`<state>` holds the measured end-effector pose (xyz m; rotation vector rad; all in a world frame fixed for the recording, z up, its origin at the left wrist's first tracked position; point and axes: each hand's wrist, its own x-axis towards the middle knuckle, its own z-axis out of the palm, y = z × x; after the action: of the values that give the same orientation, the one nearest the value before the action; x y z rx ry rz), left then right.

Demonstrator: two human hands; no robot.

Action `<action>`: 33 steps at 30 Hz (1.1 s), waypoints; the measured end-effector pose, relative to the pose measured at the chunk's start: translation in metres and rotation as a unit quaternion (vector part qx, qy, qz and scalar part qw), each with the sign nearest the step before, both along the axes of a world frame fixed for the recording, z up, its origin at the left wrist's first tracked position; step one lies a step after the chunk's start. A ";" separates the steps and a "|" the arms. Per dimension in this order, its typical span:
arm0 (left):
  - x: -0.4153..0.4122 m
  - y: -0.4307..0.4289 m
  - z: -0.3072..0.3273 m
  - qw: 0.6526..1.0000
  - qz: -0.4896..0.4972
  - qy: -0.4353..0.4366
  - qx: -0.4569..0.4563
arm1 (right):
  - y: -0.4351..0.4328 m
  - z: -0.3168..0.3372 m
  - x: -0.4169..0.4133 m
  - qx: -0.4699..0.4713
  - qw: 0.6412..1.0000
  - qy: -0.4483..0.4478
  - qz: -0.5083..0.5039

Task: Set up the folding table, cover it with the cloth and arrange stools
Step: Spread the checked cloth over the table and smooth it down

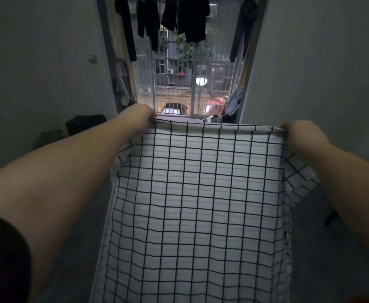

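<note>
A white cloth (192,204) with a black grid pattern is stretched out in front of me, filling the middle and bottom of the view. My left hand (138,113) pinches its far left corner. My right hand (302,133) grips its far right corner. Both arms are held out straight. The cloth's far edge runs taut between the hands, and its sides hang down in folds. Horizontal slat-like lines show faintly through the fabric. The folding table itself is hidden under the cloth, and I see no stools.
Ahead is a barred window (192,79) with dark clothes (185,16) hanging above it. A dark bag (85,125) sits on the floor at the left wall. A black metal leg (340,206) stands at the right. Grey walls close in on both sides.
</note>
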<state>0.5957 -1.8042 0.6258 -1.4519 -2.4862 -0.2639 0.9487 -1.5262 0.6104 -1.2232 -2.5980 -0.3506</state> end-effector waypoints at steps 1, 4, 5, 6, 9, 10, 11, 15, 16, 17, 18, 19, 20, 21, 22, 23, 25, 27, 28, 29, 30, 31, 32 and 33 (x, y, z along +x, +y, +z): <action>-0.002 0.008 0.003 1.000 0.004 0.001 -0.003 | 0.008 0.002 -0.003 0.008 1.000 0.017 -0.002; -0.010 0.030 0.012 1.000 0.009 0.002 0.001 | 0.030 0.011 -0.015 0.019 0.998 0.063 -0.009; -0.011 0.036 0.014 1.000 0.012 0.003 0.005 | 0.035 0.015 -0.018 0.018 0.997 0.069 -0.013; -0.013 0.042 0.017 1.000 0.015 0.005 0.012 | 0.041 0.019 -0.021 0.017 0.997 0.073 -0.018; -0.015 0.054 0.024 0.999 0.023 0.011 0.030 | 0.050 0.034 -0.022 0.018 0.996 0.087 -0.024; -0.016 0.056 0.026 0.999 0.023 0.012 0.032 | 0.053 0.038 -0.021 0.018 0.995 0.092 -0.024; -0.018 0.058 0.028 0.999 0.020 0.012 0.034 | 0.055 0.042 -0.020 0.016 0.995 0.098 -0.025; -0.017 0.063 0.042 0.998 0.009 0.018 0.057 | 0.059 0.053 -0.011 0.019 0.990 0.137 -0.019; -0.015 0.064 0.047 0.998 0.010 0.018 0.060 | 0.059 0.054 -0.009 0.022 0.989 0.144 -0.014; -0.014 0.064 0.051 0.998 0.011 0.020 0.065 | 0.059 0.057 -0.007 0.028 0.988 0.149 -0.010; -0.012 0.065 0.057 0.997 0.010 0.024 0.071 | 0.059 0.060 -0.005 0.036 0.987 0.154 -0.007; -0.009 0.065 0.062 0.997 0.008 0.028 0.075 | 0.058 0.063 -0.002 0.041 0.987 0.158 -0.007; -0.006 0.065 0.067 0.996 0.005 0.031 0.078 | 0.057 0.066 0.000 0.046 0.985 0.165 -0.007; -0.003 0.065 0.073 0.996 0.003 0.035 0.080 | 0.056 0.069 0.003 0.053 0.984 0.171 -0.008; 0.000 0.065 0.077 0.996 0.002 0.039 0.080 | 0.055 0.072 0.006 0.060 0.983 0.175 -0.009; 0.003 0.064 0.082 0.996 0.001 0.045 0.082 | 0.055 0.076 0.009 0.065 0.981 0.180 -0.011; 0.008 0.060 0.091 0.995 0.002 0.055 0.082 | 0.054 0.083 0.014 0.070 0.980 0.187 -0.011; 0.011 0.057 0.101 0.994 0.005 0.063 0.092 | 0.052 0.091 0.019 0.072 0.978 0.193 -0.012; 0.013 0.055 0.106 0.993 0.006 0.065 0.097 | 0.051 0.094 0.022 0.073 0.977 0.199 -0.015; 0.017 0.053 0.110 0.992 0.006 0.068 0.104 | 0.048 0.097 0.024 0.074 0.976 0.205 -0.016; 0.021 0.051 0.113 0.991 0.005 0.071 0.110 | 0.045 0.099 0.027 0.076 0.975 0.208 -0.016; 0.023 0.049 0.114 0.990 0.004 0.075 0.117 | 0.042 0.100 0.029 0.079 0.975 0.209 -0.016; 0.024 0.048 0.114 0.989 0.001 0.078 0.122 | 0.038 0.100 0.032 0.082 0.974 0.209 -0.016; 0.025 0.046 0.113 0.989 -0.003 0.078 0.123 | 0.035 0.098 0.036 0.083 0.974 0.209 -0.017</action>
<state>0.6204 -1.7581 0.7387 -1.3248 -2.2364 -0.4254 0.9845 -1.4915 0.7081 -1.1408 -2.1482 -0.2749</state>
